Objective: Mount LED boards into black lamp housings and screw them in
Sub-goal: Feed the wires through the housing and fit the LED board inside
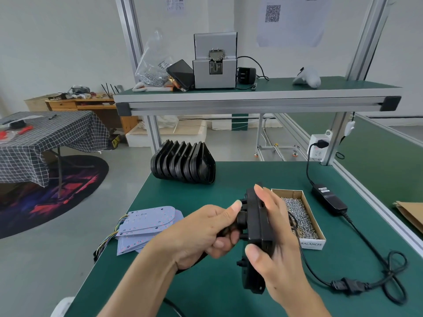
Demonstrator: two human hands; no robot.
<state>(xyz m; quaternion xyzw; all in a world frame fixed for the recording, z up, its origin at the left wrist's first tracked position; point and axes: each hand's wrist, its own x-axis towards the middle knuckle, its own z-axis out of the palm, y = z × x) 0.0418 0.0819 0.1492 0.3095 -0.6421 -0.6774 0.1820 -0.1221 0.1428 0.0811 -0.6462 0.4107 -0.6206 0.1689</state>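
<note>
I hold a black lamp housing [257,223] on edge above the green table [206,282]. My right hand [272,243] grips it from the right, thumb on its near edge and fingers over its top. My left hand [206,232] curls round a black part with a cable [231,225] at the housing's left face. A row of black lamp housings [183,164] stands at the table's far left. A fanned stack of pale LED boards [146,225] with coloured wires lies at the left edge. A cardboard box of screws [299,216] sits just right of my hands.
A black power adapter [329,199] and its looped cable [389,277] lie on the right. An upper shelf [251,97] carries a grey screw feeder [215,62], a bag of screws [153,65] and a phone. A wall socket [319,146] is on the frame post.
</note>
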